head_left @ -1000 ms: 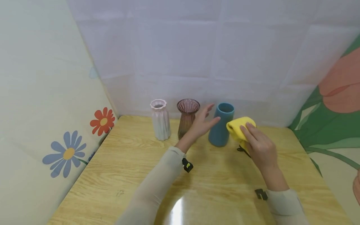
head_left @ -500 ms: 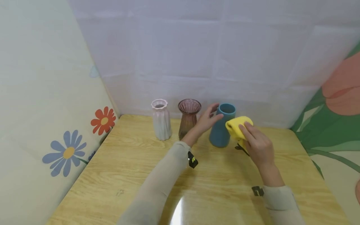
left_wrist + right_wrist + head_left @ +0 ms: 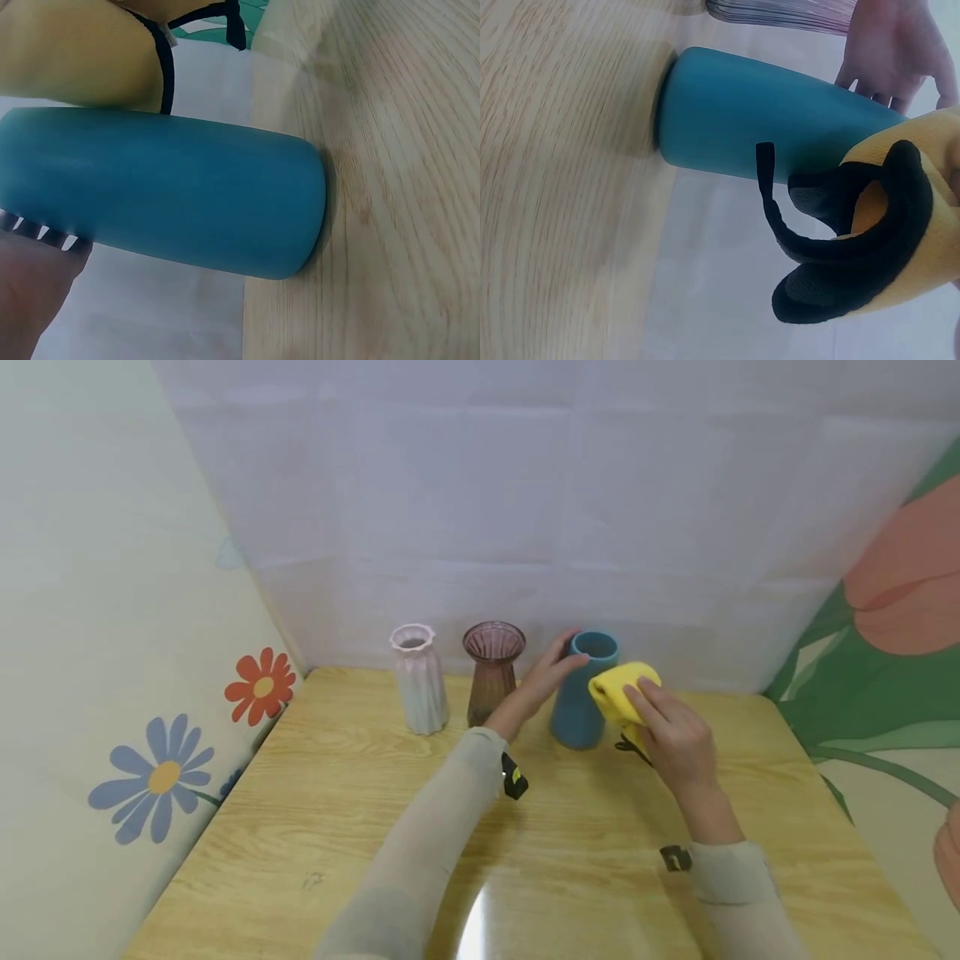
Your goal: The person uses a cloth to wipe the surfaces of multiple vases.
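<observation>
A teal-blue tapered vase (image 3: 577, 714) stands upright toward the back of the table. My left hand (image 3: 528, 689) is around its upper part from the left, thumb at the front of the rim and fingers reaching behind. In the left wrist view, the fingers lie along the side of the vase (image 3: 165, 187). My right hand (image 3: 678, 743) pinches a folded yellow cloth (image 3: 626, 689) with black edging, held close to the vase's right side. A black strap (image 3: 780, 217) dangles from the cloth in the right wrist view, overlapping the vase there.
Left of the blue vase stand a purple ribbed glass vase (image 3: 491, 685) and a pinkish-white fluted vase (image 3: 422, 685). The wooden table (image 3: 337, 810) ends at a white backdrop (image 3: 465, 510). Flower-printed sheets hang on both sides.
My left hand has moved right and up to the blue vase's rim, its fingers now around it. The right hand with the cloth has shifted slightly left, closer to the vase.
</observation>
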The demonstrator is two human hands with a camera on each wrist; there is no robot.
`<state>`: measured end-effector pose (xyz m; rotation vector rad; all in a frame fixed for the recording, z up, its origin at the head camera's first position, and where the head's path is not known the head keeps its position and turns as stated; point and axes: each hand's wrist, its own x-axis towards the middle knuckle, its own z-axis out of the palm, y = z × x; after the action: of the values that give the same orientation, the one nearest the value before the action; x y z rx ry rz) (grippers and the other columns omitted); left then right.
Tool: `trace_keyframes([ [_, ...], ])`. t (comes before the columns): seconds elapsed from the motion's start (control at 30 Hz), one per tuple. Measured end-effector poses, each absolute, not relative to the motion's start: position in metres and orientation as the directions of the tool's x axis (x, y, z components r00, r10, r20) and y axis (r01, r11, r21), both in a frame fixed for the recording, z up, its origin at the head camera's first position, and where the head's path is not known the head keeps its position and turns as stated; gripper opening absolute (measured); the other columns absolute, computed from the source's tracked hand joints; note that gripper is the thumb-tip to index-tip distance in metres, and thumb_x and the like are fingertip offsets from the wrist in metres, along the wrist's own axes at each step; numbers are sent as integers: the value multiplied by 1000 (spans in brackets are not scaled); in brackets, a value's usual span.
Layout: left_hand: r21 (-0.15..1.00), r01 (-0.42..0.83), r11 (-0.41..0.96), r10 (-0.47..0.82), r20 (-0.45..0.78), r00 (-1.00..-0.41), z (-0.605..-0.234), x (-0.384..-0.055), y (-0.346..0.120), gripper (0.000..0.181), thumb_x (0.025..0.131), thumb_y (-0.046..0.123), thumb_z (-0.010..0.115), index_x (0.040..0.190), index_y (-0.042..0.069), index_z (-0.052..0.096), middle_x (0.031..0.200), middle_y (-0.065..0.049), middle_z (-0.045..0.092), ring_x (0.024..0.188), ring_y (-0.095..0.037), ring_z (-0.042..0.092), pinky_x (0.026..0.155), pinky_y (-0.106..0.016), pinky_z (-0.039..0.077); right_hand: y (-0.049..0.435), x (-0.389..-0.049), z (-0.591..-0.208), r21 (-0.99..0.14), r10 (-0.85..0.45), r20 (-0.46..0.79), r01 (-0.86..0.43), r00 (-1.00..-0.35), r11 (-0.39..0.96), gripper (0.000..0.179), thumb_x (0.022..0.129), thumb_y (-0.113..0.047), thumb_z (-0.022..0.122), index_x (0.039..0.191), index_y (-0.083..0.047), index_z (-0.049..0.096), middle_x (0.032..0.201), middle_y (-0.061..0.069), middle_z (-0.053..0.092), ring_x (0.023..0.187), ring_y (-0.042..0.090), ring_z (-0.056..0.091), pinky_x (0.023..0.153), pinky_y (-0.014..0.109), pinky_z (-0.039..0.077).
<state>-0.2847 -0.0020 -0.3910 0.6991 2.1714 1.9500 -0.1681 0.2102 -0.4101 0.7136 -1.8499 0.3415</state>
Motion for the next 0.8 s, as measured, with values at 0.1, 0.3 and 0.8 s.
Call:
trace_keyframes([
  [0.1, 976, 218, 30, 436, 183, -881, -393, -287, -2, 66, 101, 29, 57, 159, 10, 30, 159, -11, 38, 149, -25, 31, 122, -41, 26, 208, -169, -411, 102, -320, 913, -618, -254, 780, 43, 83, 8, 69, 124, -4, 71, 121, 18, 71, 93, 44, 70, 75, 55, 59],
  [0.3, 976, 217, 24, 463, 182, -868, -396, -288, -4, 70, 100, 26, 60, 160, 11, 28, 157, -11, 40, 148, -27, 32, 122, -45, 26, 204, -170, -414, 96, -331, 903, -623, -274, 777, 46, 81, 11, 70, 125, -3, 71, 122, 20, 70, 95, 44, 70, 77, 54, 59],
  [0.8, 952, 264, 154, 445, 171, -879, -397, -286, -15, 69, 98, 35, 65, 158, 21, 35, 154, -4, 45, 142, -29, 41, 110, -54, 42, 193, -180, -424, 75, -332, 896, -634, -296, 769, 50, 77, 12, 72, 124, -5, 71, 124, 17, 70, 95, 41, 71, 76, 50, 60],
])
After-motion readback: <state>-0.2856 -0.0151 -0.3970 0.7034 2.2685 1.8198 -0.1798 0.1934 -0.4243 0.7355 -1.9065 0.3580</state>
